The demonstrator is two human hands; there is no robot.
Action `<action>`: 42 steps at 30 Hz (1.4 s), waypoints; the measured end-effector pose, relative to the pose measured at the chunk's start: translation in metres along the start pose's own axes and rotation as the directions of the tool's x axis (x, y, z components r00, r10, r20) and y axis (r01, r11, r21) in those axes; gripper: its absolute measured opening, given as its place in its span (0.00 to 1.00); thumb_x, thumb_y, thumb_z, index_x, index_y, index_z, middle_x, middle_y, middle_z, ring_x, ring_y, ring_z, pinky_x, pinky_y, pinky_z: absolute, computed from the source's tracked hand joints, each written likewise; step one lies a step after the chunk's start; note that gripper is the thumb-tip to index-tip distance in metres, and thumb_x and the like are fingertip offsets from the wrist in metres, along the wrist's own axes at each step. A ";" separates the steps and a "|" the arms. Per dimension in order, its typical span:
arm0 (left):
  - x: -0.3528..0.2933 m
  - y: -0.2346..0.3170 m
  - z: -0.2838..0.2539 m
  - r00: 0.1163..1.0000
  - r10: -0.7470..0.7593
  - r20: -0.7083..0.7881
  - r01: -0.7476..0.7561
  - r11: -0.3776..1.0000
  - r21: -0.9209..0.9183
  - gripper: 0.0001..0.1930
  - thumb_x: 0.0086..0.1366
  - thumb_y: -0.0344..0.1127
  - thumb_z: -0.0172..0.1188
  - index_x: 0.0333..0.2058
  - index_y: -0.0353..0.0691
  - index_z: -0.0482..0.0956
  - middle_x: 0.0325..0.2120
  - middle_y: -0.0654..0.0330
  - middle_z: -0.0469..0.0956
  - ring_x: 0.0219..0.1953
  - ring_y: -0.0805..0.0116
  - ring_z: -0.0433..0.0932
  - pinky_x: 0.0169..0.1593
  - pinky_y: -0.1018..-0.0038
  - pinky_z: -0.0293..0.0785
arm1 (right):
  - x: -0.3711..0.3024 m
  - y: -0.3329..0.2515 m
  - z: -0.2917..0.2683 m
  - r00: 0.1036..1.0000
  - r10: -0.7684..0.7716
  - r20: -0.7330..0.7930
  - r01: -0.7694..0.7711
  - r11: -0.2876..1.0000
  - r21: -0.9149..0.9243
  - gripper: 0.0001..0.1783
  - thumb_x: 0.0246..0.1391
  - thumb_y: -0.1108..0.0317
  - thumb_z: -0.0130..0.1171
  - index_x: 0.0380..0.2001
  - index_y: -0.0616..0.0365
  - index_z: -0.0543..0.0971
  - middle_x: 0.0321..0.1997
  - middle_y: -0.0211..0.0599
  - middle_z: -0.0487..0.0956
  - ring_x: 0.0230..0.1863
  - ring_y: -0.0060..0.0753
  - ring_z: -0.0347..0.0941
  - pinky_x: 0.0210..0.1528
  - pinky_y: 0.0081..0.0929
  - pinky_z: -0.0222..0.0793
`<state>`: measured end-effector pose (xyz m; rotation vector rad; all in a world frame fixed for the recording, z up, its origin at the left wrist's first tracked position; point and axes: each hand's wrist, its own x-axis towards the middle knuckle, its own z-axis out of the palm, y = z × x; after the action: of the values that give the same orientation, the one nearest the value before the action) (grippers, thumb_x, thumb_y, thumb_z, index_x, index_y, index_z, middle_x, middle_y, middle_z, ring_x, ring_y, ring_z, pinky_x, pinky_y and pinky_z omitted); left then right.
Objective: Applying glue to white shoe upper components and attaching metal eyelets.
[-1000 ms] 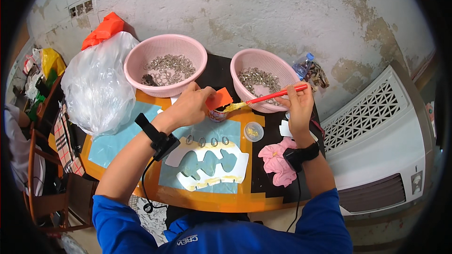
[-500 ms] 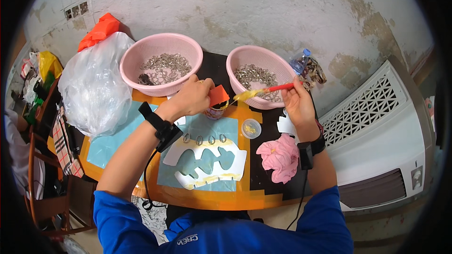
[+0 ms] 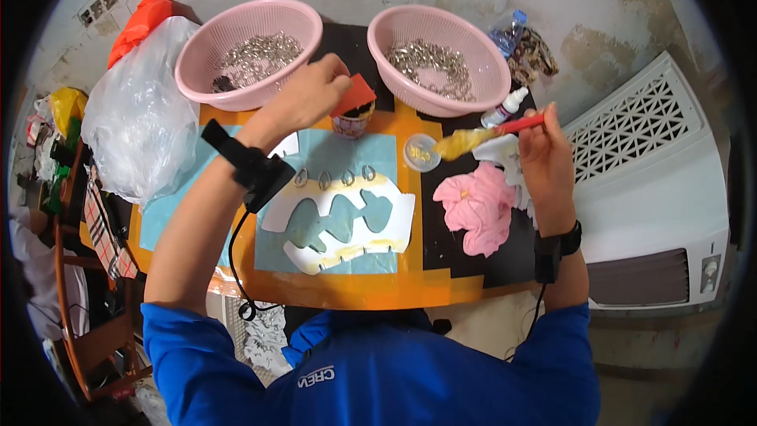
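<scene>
My left hand pinches a flat orange-red square piece at the mouth of a small printed tub. In my right hand is the red handle of a brush-like tool, its broad end thick with yellow paste. That end hovers beside a small clear cup holding some yellow bits. A white cut-out sheet with yellow smears lies on blue sheeting, and several metal rings line its far edge. Below my right hand, a crumpled pink cloth rests on the dark tabletop.
Two pink baskets of metal rings stand at the back. A white bottle is near the right one. Clear plastic bags are heaped at left; a white slatted appliance stands at right.
My right hand has moved right and nearer, carrying the yellow-coated tool away from the tub toward the clear cup. My left hand stays at the tub with the orange-red piece. The whole view has shifted.
</scene>
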<state>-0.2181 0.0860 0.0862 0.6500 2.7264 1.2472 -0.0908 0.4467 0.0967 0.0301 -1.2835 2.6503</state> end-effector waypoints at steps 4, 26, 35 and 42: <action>-0.025 -0.001 0.002 0.997 0.068 0.032 -0.057 0.961 -0.270 0.13 0.69 0.33 0.49 0.48 0.32 0.73 0.42 0.51 0.81 0.49 0.62 0.80 0.53 0.66 0.74 | -0.049 0.015 -0.020 0.987 0.024 -0.159 -0.042 0.993 -0.114 0.07 0.72 0.61 0.57 0.41 0.52 0.75 0.39 0.30 0.81 0.40 0.22 0.81 0.45 0.25 0.84; -0.090 0.016 0.067 0.591 0.130 0.796 0.042 0.981 -0.191 0.35 0.54 0.16 0.47 0.65 0.36 0.63 0.63 0.58 0.75 0.68 0.59 0.64 0.73 0.64 0.50 | -0.111 0.052 -0.029 0.981 -0.192 0.009 0.166 0.827 -0.537 0.08 0.70 0.71 0.56 0.45 0.62 0.69 0.42 0.40 0.76 0.42 0.29 0.80 0.42 0.28 0.88; -0.088 0.017 0.067 0.608 0.136 0.782 0.053 0.976 -0.212 0.35 0.55 0.17 0.46 0.65 0.35 0.63 0.63 0.57 0.76 0.67 0.58 0.65 0.72 0.65 0.52 | -0.110 0.048 -0.025 0.996 -0.082 -0.047 0.047 0.857 -0.513 0.07 0.71 0.70 0.55 0.45 0.61 0.70 0.42 0.39 0.77 0.41 0.28 0.80 0.40 0.28 0.88; -0.088 0.013 0.069 0.615 0.155 0.773 0.044 0.972 -0.229 0.35 0.55 0.17 0.46 0.65 0.35 0.63 0.62 0.59 0.76 0.67 0.57 0.64 0.72 0.64 0.54 | -0.101 0.046 -0.023 0.994 -0.074 -0.084 0.031 0.903 -0.429 0.10 0.71 0.64 0.57 0.46 0.58 0.71 0.39 0.38 0.79 0.39 0.26 0.81 0.40 0.29 0.87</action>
<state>-0.1179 0.1064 0.0402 0.9719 1.8016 0.9255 0.0008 0.4198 0.0358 -0.1265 -1.7694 2.2359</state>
